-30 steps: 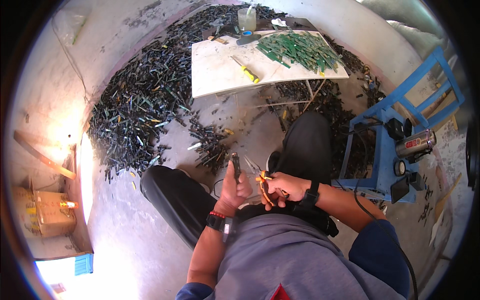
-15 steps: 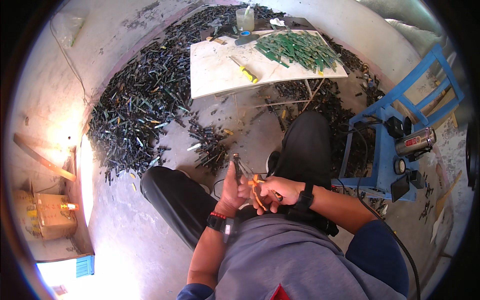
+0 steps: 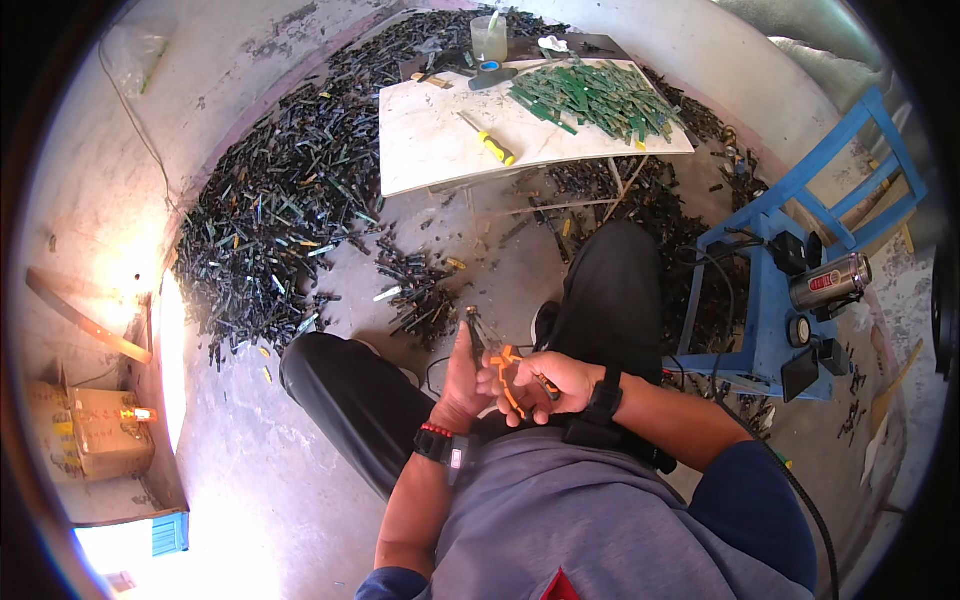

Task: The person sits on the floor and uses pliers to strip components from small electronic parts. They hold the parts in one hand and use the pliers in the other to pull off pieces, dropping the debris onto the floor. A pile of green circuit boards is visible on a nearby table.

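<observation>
Orange-handled pliers [image 3: 507,356] are lying in the right hand [image 3: 560,380], which is wrapping round them; just left, the left hand [image 3: 460,385] is clasping a dark piece [image 3: 473,318]. Whether the jaws are touching it, one cannot tell. Farther off, green strips [image 3: 598,100] are covering part of a white tabletop [image 3: 425,140].

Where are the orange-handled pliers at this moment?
In the head view, the pliers are in the right hand, below the picture's centre, beside the left hand.
</observation>
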{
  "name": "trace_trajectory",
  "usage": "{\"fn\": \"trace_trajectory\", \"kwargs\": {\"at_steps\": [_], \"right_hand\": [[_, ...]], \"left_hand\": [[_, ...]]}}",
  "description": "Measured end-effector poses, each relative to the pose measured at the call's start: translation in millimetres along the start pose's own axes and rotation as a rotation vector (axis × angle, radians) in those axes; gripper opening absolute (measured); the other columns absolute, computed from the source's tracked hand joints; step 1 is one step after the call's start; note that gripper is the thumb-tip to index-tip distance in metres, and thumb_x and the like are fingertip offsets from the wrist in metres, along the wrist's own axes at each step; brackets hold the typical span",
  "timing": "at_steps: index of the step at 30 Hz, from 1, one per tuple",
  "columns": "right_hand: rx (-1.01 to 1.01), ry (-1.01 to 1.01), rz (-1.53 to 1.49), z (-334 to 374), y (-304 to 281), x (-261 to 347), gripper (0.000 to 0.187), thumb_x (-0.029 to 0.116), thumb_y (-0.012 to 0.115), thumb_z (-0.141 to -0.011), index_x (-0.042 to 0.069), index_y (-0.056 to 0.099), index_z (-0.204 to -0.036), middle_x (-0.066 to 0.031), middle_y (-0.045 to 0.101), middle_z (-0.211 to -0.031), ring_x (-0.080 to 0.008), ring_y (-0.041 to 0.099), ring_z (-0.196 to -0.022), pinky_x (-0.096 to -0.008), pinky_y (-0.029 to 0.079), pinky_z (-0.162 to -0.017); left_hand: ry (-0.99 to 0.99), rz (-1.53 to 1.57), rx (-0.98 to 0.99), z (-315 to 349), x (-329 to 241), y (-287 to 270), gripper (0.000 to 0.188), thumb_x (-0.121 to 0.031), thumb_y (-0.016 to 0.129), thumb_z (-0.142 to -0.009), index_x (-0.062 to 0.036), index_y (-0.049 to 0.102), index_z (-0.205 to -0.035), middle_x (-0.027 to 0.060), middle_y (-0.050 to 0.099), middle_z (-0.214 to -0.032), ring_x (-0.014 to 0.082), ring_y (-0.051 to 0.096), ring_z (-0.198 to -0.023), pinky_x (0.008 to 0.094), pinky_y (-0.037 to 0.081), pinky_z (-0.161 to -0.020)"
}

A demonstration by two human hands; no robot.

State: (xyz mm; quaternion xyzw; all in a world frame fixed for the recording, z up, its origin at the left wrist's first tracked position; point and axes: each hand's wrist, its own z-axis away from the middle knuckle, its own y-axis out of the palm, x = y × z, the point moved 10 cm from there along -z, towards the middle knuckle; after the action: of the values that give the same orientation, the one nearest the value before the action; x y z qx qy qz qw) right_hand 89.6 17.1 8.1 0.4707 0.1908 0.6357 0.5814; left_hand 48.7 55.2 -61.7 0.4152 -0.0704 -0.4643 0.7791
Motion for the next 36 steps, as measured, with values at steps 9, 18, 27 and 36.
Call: {"fn": "trace_trajectory", "kwargs": {"at_steps": [9,18,27,36], "right_hand": [[-0.02,0.001,0.026,-1,-18,-5,0.028,0.018,0.043,-0.081,0.005,0.049,-0.105,-0.0117,0.058,-0.088,-0.0205,0.058,-0.068,-0.0217,0.035,-0.038],[-0.159,0.011,0.248,10,-32,7,0.02,0.016,0.044,-0.077,0.003,0.052,-0.09,-0.0122,0.059,-0.078,-0.0195,0.059,-0.06,-0.0221,0.034,-0.037],[-0.108,0.019,0.209,13,-24,7,0.024,0.016,0.044,-0.081,0.002,0.053,-0.098,-0.0126,0.061,-0.082,-0.0219,0.063,-0.07,-0.0238,0.042,-0.042],[-0.032,-0.035,0.233,9,-24,9,0.025,0.022,0.045,-0.083,0.003,0.053,-0.097,-0.0102,0.062,-0.081,-0.0219,0.062,-0.07,-0.0259,0.042,-0.049]], "left_hand": [[0.005,-0.043,0.008,1,1,2,0.063,-0.069,0.029,-0.087,-0.0121,0.04,-0.061,-0.0058,0.023,-0.045,0.0081,0.018,-0.034,0.0227,0.014,-0.033],[0.065,-0.038,0.099,1,-2,11,0.063,-0.062,0.026,-0.091,-0.0137,0.033,-0.052,-0.0054,0.019,-0.042,0.01,0.018,-0.032,0.024,0.013,-0.033],[0.03,-0.064,0.069,0,2,5,0.061,-0.064,0.029,-0.09,-0.0135,0.036,-0.056,-0.0056,0.022,-0.045,0.009,0.019,-0.034,0.0232,0.013,-0.034],[0.038,-0.106,0.052,0,1,5,0.061,-0.065,0.029,-0.089,-0.0142,0.036,-0.056,-0.0064,0.021,-0.045,0.0083,0.018,-0.034,0.0227,0.013,-0.034]]}}
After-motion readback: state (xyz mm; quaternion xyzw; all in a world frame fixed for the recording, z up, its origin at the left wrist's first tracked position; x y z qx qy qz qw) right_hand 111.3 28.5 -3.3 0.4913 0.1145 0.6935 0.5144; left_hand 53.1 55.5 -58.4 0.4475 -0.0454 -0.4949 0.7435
